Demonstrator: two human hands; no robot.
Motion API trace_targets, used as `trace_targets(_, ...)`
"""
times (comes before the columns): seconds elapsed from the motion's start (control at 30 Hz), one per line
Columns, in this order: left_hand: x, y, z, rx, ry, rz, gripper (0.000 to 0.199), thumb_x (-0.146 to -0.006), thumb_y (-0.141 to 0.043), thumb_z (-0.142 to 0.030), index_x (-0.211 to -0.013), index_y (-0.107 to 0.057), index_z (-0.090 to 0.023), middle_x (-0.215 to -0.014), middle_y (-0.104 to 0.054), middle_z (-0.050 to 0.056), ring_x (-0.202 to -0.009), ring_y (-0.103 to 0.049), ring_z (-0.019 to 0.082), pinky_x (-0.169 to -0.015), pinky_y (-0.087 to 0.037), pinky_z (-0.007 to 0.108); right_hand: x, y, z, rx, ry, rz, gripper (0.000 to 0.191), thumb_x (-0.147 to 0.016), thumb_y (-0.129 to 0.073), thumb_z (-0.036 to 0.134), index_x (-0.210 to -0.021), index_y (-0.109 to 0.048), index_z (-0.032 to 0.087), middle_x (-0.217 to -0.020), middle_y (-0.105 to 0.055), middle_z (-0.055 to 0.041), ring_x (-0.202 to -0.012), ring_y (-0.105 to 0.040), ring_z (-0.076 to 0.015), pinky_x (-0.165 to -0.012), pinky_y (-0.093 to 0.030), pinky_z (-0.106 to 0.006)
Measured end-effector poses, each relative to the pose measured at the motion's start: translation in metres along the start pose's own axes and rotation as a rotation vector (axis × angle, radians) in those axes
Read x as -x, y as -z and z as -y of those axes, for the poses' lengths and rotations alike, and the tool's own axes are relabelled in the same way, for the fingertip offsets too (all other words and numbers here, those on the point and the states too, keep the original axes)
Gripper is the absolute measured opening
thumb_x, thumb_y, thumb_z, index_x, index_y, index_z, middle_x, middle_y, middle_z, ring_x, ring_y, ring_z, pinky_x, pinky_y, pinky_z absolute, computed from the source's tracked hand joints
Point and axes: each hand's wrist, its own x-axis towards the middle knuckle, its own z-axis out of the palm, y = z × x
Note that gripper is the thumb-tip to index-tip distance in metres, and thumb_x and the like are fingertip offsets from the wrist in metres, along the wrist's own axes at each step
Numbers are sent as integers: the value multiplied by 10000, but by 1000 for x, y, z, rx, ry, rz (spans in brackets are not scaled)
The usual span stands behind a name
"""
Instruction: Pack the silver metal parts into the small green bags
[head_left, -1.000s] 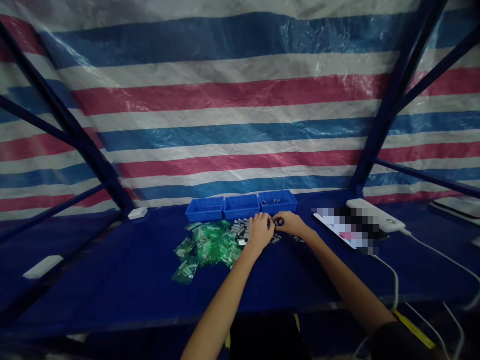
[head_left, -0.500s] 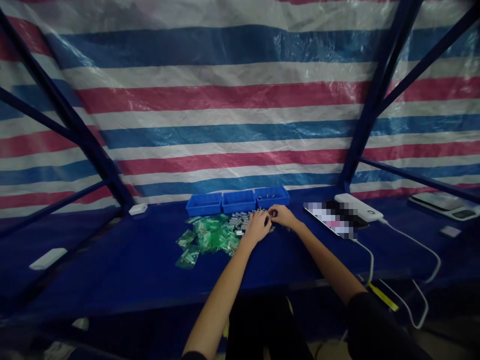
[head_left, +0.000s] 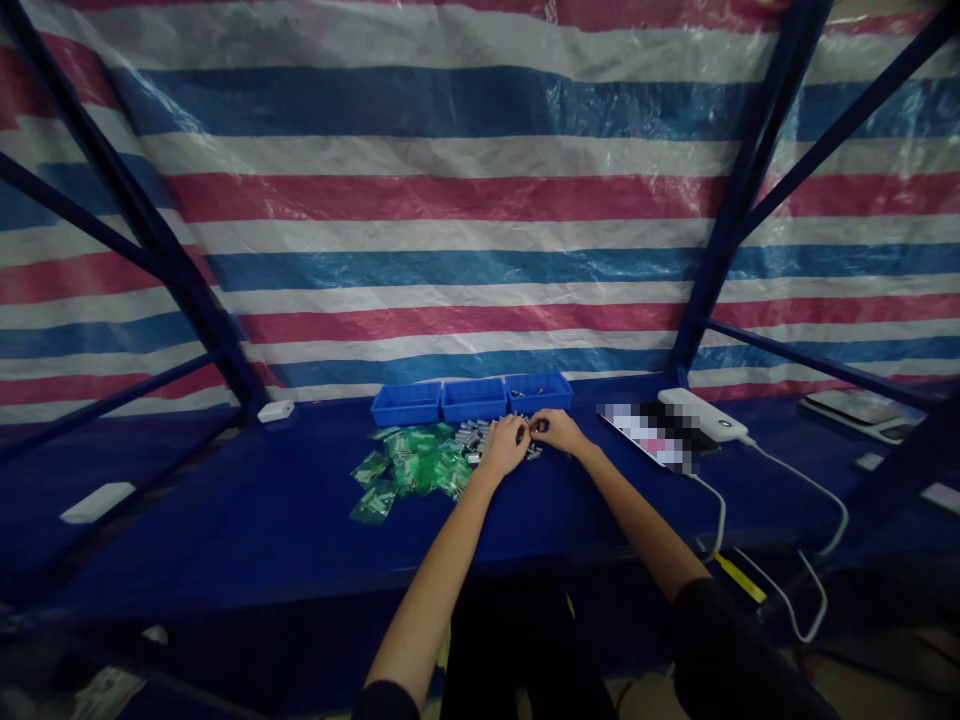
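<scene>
Over a pile of small silvery cylindrical metal parts (head_left: pixel 469 437), my left hand (head_left: pixel 505 447) has its fingers curled together. My right hand (head_left: pixel 561 432) pinches beside it, and the two sets of fingertips almost meet. Whatever lies between the fingers is too small and hidden to name. A few loose metal parts show just under the hands. Left of the pile, several green-tinted clear plastic bags (head_left: pixel 420 462) with small pieces inside lie heaped together. Behind the hands stands a blue bin (head_left: pixel 540 402) with a few small metal pieces in it.
Two more blue bins, a middle one (head_left: pixel 474 411) and a left one (head_left: pixel 406 416), complete the row. To the right lie a phone-like device (head_left: pixel 649 438), a white power bank (head_left: pixel 701 414) and a white cable (head_left: pixel 799 488). Dark blue frame posts (head_left: pixel 720 240) flank the table (head_left: pixel 247 520).
The view has shifted slightly, so the table things sit a little further left. My hands stay over the metal parts, and their fingertips have come closer together.
</scene>
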Motion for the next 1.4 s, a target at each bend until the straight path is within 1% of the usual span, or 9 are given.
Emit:
trace_targets(0.2, -2, 0, 2, 104, 99, -87, 132, -839, -428, -194, -839, -560, -186, -826, -594, 30, -789, -555, 156, -760, -398, 296, 0, 0, 2, -73, 51, 2, 208, -657, -676, 299, -828, -699, 183, -758, -688, -23, -655, -592, -128, -628, -444, -223)
trace_targets(0.33, -4, -2, 4, 158, 113, -135, 122, -825, -435, -176, -858, -552, -185, -825, -599, 28, -759, -555, 149, -737, -404, 286, 0, 1, 4, -130, 72, -17, 232, -653, -681, 305, -848, -698, 180, -759, -693, -29, -668, -605, -137, -640, -455, -233)
trace_targets(0.53, -5, -4, 4, 124, 141, -212, 109, -826, -439, -183, -843, -546, -190, -820, -607, 33, -797, -554, 165, -778, -395, 301, -1, 2, 9, -164, 77, -43, 212, -653, -664, 276, -842, -696, 186, -777, -695, -32, -662, -603, -138, -640, -466, -249)
trace_targets(0.63, -6, -3, 3, 114, 194, -239, 119, -846, -431, -226, -800, -534, -188, -765, -593, 28, -765, -550, 167, -747, -390, 294, -2, 2, 14, -305, 32, -85, 264, -651, -669, 294, -886, -682, 176, -750, -685, -30, -675, -614, -144, -651, -478, -258)
trace_targets(0.77, -7, -3, 4, 178, 229, -198, 299, -894, -361, -357, -677, -487, -195, -667, -546, 10, -701, -527, 161, -704, -385, 284, -5, 4, 22, -605, -53, -110, 391, -633, -697, 348, -979, -645, 173, -800, -683, -37, -740, -637, -156, -718, -501, -283)
trace_targets(0.93, -9, -6, 4, 404, 182, -161, 351, -913, -294, -403, -732, -514, -198, -715, -564, -3, -723, -534, 136, -702, -391, 246, -7, 5, 24, -800, -122, -40, 468, -583, -741, 362, -1004, -636, 185, -863, -692, -44, -838, -649, -185, -840, -493, -345)
trace_targets(1.17, -11, -3, 0, 580, 220, -163, 402, -902, -302, -419, -740, -574, -172, -714, -601, 8, -713, -535, 142, -694, -399, 249, -6, 6, 30, -847, -189, -84, 474, -588, -738, 388, -1006, -648, 186, -890, -703, -48, -888, -646, -197, -892, -473, -373)
trace_targets(1.3, -12, -3, 3, 575, 297, -148, 468, -897, -276, -439, -606, -521, -167, -572, -525, -11, -615, -494, 130, -645, -382, 247, -6, 2, 36, -791, -203, -106, 408, -620, -695, 443, -915, -682, 162, -824, -706, -41, -807, -647, -183, -829, -490, -344)
trace_targets(1.4, -12, -4, 5, 552, 315, -158, 454, -893, -293, -425, -583, -501, -166, -565, -514, -12, -617, -500, 130, -648, -377, 250, -6, -1, 38, -727, -184, -101, 359, -660, -645, 473, -822, -699, 158, -751, -698, -31, -740, -633, -167, -751, -494, -303)
